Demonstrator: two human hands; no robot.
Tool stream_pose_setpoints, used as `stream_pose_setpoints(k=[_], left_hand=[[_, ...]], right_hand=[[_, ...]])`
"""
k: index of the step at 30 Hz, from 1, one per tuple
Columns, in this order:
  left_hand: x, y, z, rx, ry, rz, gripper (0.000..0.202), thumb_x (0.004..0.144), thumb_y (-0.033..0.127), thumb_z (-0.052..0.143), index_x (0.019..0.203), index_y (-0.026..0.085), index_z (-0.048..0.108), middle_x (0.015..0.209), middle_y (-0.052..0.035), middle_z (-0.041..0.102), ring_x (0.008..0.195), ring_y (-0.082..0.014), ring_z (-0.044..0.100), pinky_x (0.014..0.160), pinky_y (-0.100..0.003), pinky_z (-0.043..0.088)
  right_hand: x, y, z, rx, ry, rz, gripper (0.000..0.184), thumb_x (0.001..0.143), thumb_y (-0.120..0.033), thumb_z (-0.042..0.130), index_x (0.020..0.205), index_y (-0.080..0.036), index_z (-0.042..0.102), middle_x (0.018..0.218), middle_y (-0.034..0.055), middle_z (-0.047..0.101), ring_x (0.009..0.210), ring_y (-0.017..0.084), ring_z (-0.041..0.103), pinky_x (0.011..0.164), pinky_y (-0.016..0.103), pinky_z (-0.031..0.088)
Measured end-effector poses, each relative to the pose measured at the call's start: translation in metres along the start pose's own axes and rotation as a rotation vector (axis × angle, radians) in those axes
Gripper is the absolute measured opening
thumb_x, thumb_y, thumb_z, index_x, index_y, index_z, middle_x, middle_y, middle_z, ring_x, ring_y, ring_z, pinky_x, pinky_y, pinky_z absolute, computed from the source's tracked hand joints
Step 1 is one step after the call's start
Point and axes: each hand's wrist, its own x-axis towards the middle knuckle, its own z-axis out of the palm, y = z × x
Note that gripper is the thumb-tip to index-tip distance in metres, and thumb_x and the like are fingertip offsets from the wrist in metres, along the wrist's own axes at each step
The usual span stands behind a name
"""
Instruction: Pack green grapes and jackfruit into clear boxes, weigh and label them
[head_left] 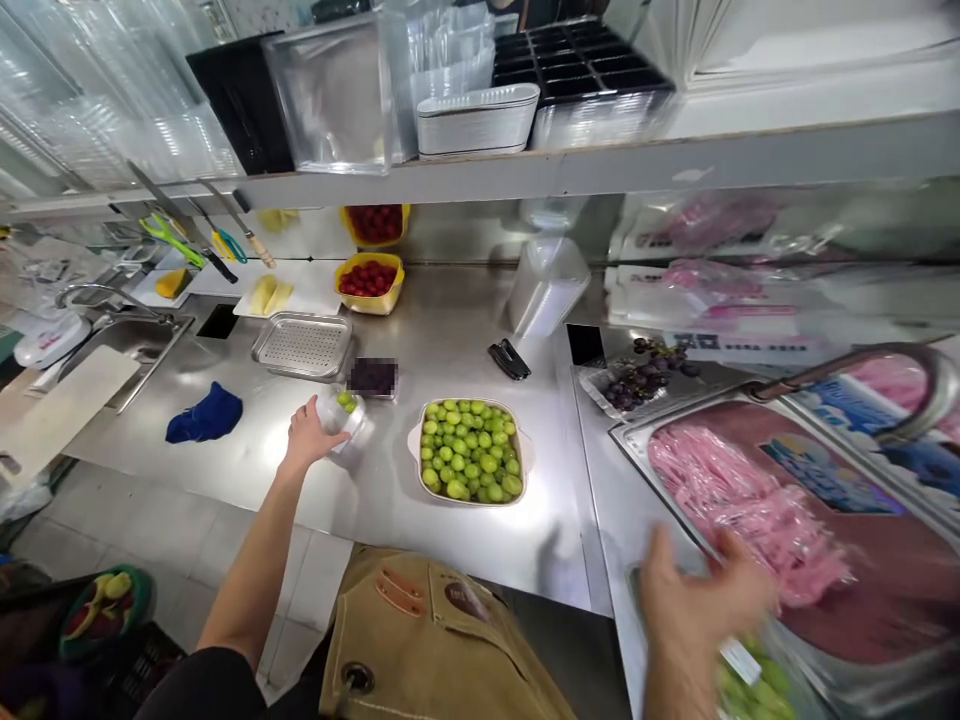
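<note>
Steel counter [450, 340], front edge: cream rectangular bowl of green grapes [471, 452] sits mid-edge, placed within easy reach. Just left of it, your left hand [307, 435] grips a clear plastic cup [351, 420] with a few loose grapes [346, 402] inside, fingers wrapped narrow around it, opening up. Right hand [697, 600] is blurred past the counter's right edge, fingers spread wide, above a blurred green-grape pack [757, 680]. Contact: cannot tell.

Head-worn view, angled down over the left hand [307, 435]
</note>
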Motion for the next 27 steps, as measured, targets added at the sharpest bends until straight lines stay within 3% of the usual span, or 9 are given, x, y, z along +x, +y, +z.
stream_pose_setpoints(k=[2,3,5,7,9,11,18,24,27], left_hand=[[0.001,0.001,0.0,0.006,0.012,0.005,0.117,0.071,0.057,0.084,0.161,0.01,0.025,0.156,-0.0291,0.046,0.149,-0.0456,0.044,0.121,-0.053,0.038],[0.001,0.001,0.0,0.004,0.017,0.004,0.117,0.071,0.057,0.085,0.16,0.01,0.027,0.155,-0.0284,0.046,0.148,-0.0451,0.044,0.121,-0.052,0.038],[0.001,0.002,0.001,-0.018,0.025,-0.006,0.116,0.069,0.057,0.086,0.159,0.011,0.029,0.153,-0.0265,0.046,0.147,-0.0443,0.044,0.12,-0.051,0.038],[0.001,0.003,0.002,-0.058,0.04,-0.017,0.114,0.068,0.055,0.087,0.157,0.013,0.031,0.15,-0.0236,0.047,0.145,-0.0432,0.045,0.119,-0.051,0.039],[-0.001,0.004,0.003,-0.095,0.073,-0.018,0.107,0.068,0.052,0.087,0.155,0.016,0.035,0.148,-0.0207,0.048,0.142,-0.0416,0.046,0.119,-0.051,0.039],[-0.005,0.006,0.004,-0.115,0.126,-0.01,0.102,0.069,0.049,0.087,0.152,0.017,0.038,0.145,-0.0191,0.049,0.14,-0.0407,0.046,0.119,-0.052,0.038],[-0.03,0.019,0.0,-0.197,0.384,0.136,0.095,0.068,0.045,0.089,0.148,0.022,0.042,0.14,-0.0154,0.047,0.136,-0.0391,0.046,0.119,-0.056,0.039],[-0.023,0.019,0.001,-0.232,0.399,0.096,0.09,0.068,0.043,0.09,0.144,0.023,0.047,0.137,-0.0144,0.049,0.133,-0.0393,0.049,0.115,-0.058,0.043],[-0.014,0.015,-0.001,-0.241,0.388,0.071,0.086,0.068,0.041,0.09,0.143,0.022,0.05,0.133,-0.0153,0.052,0.131,-0.0394,0.051,0.112,-0.057,0.046]], right_hand=[[-0.007,-0.051,0.046,0.18,-0.269,-0.183,0.064,0.095,-0.058,0.062,0.146,-0.019,0.058,0.134,0.0236,0.063,0.116,0.038,0.065,0.099,0.058,0.058],[-0.013,-0.074,0.069,0.224,-0.473,-0.307,0.058,0.097,-0.055,0.06,0.145,-0.021,0.059,0.137,0.0212,0.063,0.122,0.037,0.064,0.103,0.055,0.057],[-0.028,-0.111,0.11,0.142,-0.797,-0.525,0.057,0.096,-0.05,0.064,0.146,-0.024,0.06,0.148,0.0188,0.059,0.139,0.039,0.054,0.115,0.058,0.048],[-0.042,-0.133,0.139,-0.032,-0.955,-0.678,0.065,0.091,-0.047,0.072,0.151,-0.025,0.058,0.16,0.019,0.048,0.15,0.046,0.04,0.121,0.063,0.039],[-0.051,-0.144,0.154,-0.199,-0.969,-0.773,0.071,0.088,-0.047,0.076,0.153,-0.024,0.058,0.166,0.0218,0.039,0.152,0.051,0.034,0.12,0.066,0.035],[-0.054,-0.148,0.158,-0.332,-0.955,-0.822,0.067,0.091,-0.052,0.074,0.15,-0.022,0.06,0.165,0.0255,0.037,0.145,0.052,0.04,0.113,0.067,0.039],[-0.05,-0.152,0.15,-0.515,-0.992,-1.045,0.044,0.106,-0.054,0.051,0.137,-0.027,0.067,0.147,0.0201,0.055,0.121,0.04,0.059,0.091,0.052,0.051],[-0.045,-0.153,0.159,-0.589,-0.972,-1.149,0.038,0.109,-0.051,0.047,0.126,-0.027,0.071,0.132,0.0179,0.063,0.109,0.035,0.066,0.074,0.036,0.049],[-0.039,-0.154,0.16,-0.593,-1.035,-1.14,0.034,0.109,-0.047,0.049,0.125,-0.027,0.071,0.127,0.0149,0.064,0.096,0.029,0.07,0.066,0.032,0.046]])
